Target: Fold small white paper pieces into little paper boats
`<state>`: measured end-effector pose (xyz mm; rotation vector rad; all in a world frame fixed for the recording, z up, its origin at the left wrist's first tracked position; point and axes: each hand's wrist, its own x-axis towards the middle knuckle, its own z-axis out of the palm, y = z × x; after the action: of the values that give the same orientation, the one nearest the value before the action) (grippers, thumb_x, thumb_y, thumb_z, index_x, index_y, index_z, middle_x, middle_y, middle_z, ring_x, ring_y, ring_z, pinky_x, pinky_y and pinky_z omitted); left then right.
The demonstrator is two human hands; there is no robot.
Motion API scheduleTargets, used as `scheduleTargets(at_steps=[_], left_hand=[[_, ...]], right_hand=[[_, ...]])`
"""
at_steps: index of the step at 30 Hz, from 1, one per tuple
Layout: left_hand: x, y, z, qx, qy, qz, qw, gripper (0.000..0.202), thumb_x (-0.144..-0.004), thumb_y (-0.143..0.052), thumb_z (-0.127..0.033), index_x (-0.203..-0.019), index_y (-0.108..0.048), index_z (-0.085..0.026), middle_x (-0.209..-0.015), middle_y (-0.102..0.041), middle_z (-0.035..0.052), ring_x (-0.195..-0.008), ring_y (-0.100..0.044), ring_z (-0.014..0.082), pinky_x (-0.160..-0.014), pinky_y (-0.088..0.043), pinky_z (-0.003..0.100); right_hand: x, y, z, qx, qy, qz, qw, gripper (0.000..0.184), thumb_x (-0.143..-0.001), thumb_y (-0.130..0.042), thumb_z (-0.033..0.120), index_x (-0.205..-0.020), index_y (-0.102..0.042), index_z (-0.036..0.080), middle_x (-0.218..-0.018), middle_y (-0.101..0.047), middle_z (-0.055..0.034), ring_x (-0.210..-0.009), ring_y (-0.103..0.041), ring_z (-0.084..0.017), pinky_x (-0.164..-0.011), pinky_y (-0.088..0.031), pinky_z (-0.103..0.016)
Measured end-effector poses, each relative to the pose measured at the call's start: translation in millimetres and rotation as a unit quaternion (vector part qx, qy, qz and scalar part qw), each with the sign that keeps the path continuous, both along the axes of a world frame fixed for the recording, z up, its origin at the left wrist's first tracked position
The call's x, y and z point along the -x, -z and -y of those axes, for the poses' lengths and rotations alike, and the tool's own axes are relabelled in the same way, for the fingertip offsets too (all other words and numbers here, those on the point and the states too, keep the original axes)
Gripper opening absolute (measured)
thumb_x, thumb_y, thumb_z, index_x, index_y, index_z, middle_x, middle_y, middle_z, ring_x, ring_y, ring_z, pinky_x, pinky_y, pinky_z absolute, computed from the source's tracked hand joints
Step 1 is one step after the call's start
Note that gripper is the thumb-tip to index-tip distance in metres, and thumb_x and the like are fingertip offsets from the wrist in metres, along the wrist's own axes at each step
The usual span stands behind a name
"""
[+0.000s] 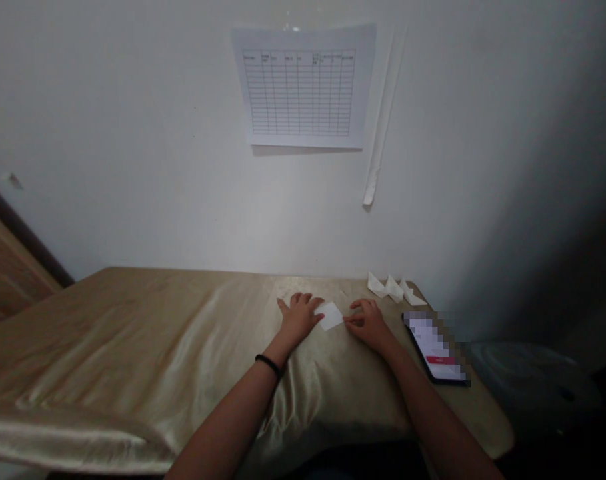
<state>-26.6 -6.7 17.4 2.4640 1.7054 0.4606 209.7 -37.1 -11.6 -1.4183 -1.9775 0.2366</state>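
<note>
A small white square of paper (331, 317) lies on the satin cloth, turned with one corner toward me. My left hand (301, 317) rests at its left side, fingers spread on the cloth and thumb at the paper's edge. At the right corner, my right hand (367, 322) has its thumb and index finger close together on the paper, with the other fingers bent. Beyond my right hand stand several folded white paper boats (395, 289), lined up near the wall.
A phone (437, 350) with a lit screen lies right of my right forearm. The gold cloth (147, 347) covers the table and wrinkles toward the front. A printed table sheet (303, 90) and a white strip (381, 127) hang on the wall behind.
</note>
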Motion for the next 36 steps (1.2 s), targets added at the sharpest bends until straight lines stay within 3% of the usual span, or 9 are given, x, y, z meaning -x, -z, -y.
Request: scheduleTargets(at_steps=[7,12,16,19,22,25,30,33,36], left_hand=[[3.3,1.6,-5.0,-0.016,-0.020,0.014,1.000,0.021,-0.094,-0.061,-0.041,-0.105,-0.075,-0.031,-0.141,-0.060,0.0037,-0.137,-0.039,0.0370,-0.109,-0.005,0.081],[-0.7,5.0,-1.2,0.021,-0.009,-0.004,1.000,0.042,-0.091,-0.059,-0.058,-0.126,-0.069,-0.038,-0.153,-0.048,0.0069,-0.143,-0.031,0.0420,-0.106,-0.005,0.084],[-3.4,5.1,0.0,0.048,0.010,-0.029,0.998,0.047,-0.091,-0.058,-0.059,-0.137,-0.058,-0.047,-0.161,-0.036,0.0073,-0.147,-0.025,0.0432,-0.104,-0.006,0.085],[-3.3,4.5,-0.9,0.064,0.036,-0.024,0.997,0.038,-0.094,-0.055,-0.054,-0.132,-0.059,-0.054,-0.163,-0.033,0.0019,-0.149,-0.022,0.0425,-0.105,-0.005,0.085],[-3.5,4.2,-1.0,0.065,0.064,-0.012,0.996,0.031,-0.097,-0.054,-0.050,-0.126,-0.063,-0.056,-0.163,-0.032,-0.0017,-0.149,-0.022,0.0404,-0.106,-0.006,0.084],[-4.6,3.6,-0.3,0.040,0.052,-0.008,0.998,0.030,-0.094,-0.059,-0.049,-0.123,-0.066,-0.050,-0.160,-0.036,0.0009,-0.148,-0.024,0.0379,-0.108,-0.008,0.082],[-4.3,2.3,-2.4,-0.002,-0.009,0.014,1.000,0.040,-0.089,-0.067,-0.050,-0.125,-0.063,-0.032,-0.147,-0.051,0.0100,-0.139,-0.039,0.0329,-0.111,-0.014,0.077],[-2.6,1.5,-4.6,-0.009,-0.026,0.022,0.999,0.031,-0.090,-0.066,-0.047,-0.115,-0.068,-0.029,-0.143,-0.055,0.0089,-0.136,-0.041,0.0327,-0.111,-0.016,0.076],[-2.8,1.4,-4.3,-0.011,-0.020,0.014,1.000,0.021,-0.093,-0.064,-0.044,-0.102,-0.073,-0.027,-0.142,-0.057,0.0065,-0.136,-0.041,0.0327,-0.112,-0.015,0.076]], right_hand=[[6.2,-7.4,8.6,0.005,-0.077,-0.009,0.997,0.008,-0.079,-0.074,0.022,-0.080,-0.080,0.028,-0.115,-0.063,-0.0075,-0.118,-0.051,-0.025,-0.107,-0.041,-0.045],[11.5,-12.0,13.8,0.024,-0.122,-0.017,0.992,0.008,-0.082,-0.073,0.025,-0.083,-0.080,0.029,-0.117,-0.063,-0.0064,-0.119,-0.050,-0.024,-0.109,-0.039,-0.044],[9.2,-13.1,10.0,0.003,-0.092,-0.027,0.995,0.009,-0.081,-0.069,0.021,-0.077,-0.077,0.024,-0.113,-0.064,-0.0074,-0.116,-0.053,-0.024,-0.108,-0.041,-0.045],[4.4,-10.2,5.3,-0.008,-0.052,-0.032,0.998,0.026,-0.077,-0.063,0.011,-0.095,-0.077,0.024,-0.117,-0.065,-0.0081,-0.118,-0.053,-0.025,-0.109,-0.041,-0.047],[2.2,-5.0,2.8,0.009,-0.076,-0.016,0.997,0.054,-0.075,-0.055,0.004,-0.122,-0.070,0.026,-0.135,-0.062,-0.0068,-0.130,-0.047,-0.024,-0.115,-0.035,-0.051],[3.4,-1.8,2.5,0.037,-0.101,0.006,0.994,0.055,-0.077,-0.051,0.004,-0.125,-0.069,0.026,-0.142,-0.059,-0.0045,-0.141,-0.040,-0.024,-0.119,-0.030,-0.053],[6.5,-7.8,6.1,0.046,-0.105,-0.001,0.993,0.032,-0.082,-0.058,0.014,-0.107,-0.075,0.023,-0.138,-0.063,-0.0055,-0.144,-0.038,-0.024,-0.120,-0.031,-0.052],[8.8,-11.5,9.7,0.052,-0.106,-0.014,0.993,0.023,-0.082,-0.059,0.016,-0.097,-0.075,0.022,-0.138,-0.063,-0.0067,-0.144,-0.040,-0.024,-0.119,-0.033,-0.050],[10.6,-10.6,11.6,0.060,-0.103,-0.023,0.993,0.031,-0.079,-0.058,0.012,-0.106,-0.073,0.021,-0.139,-0.062,-0.0078,-0.142,-0.043,-0.024,-0.119,-0.033,-0.050]])
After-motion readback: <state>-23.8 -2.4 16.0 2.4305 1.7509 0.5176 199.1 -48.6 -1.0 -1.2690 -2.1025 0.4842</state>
